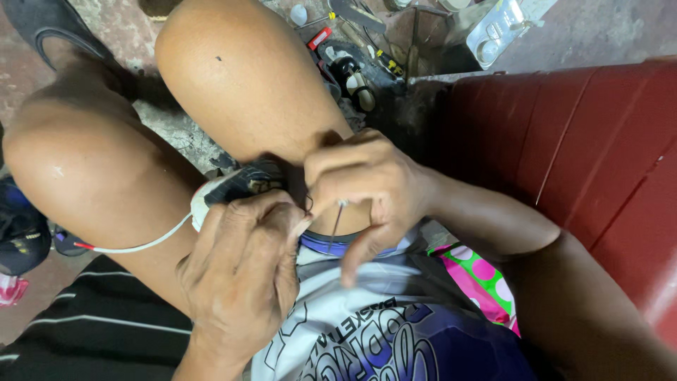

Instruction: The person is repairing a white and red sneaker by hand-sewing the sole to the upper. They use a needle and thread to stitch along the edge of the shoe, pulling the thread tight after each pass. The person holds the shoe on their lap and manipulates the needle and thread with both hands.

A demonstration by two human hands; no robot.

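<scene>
Nearest the camera lies the person's printed purple and white shirt (367, 339), with black striped shorts (92, 331) at the near left. Just beyond, the left hand (243, 275) is curled tight, its fingers (278, 212) closed on the edge of a dark shoe (243, 183) with a white sole, which is wedged between the two bare knees. A white lace or cord (141, 245) with a red tip trails from the shoe out to the left across the thigh. Just right of it, touching the left hand, the right hand (367, 183) is also clenched, its thumb and forefinger pinched on a thin metal needle (336, 224) that points down toward the shirt; its middle finger sticks out loose. To the right runs a red padded seat (599, 148). Farther off, on the concrete floor (127, 32), lie scattered small tools (352, 70), and a dark sandal (49, 32) sits at the far left.
</scene>
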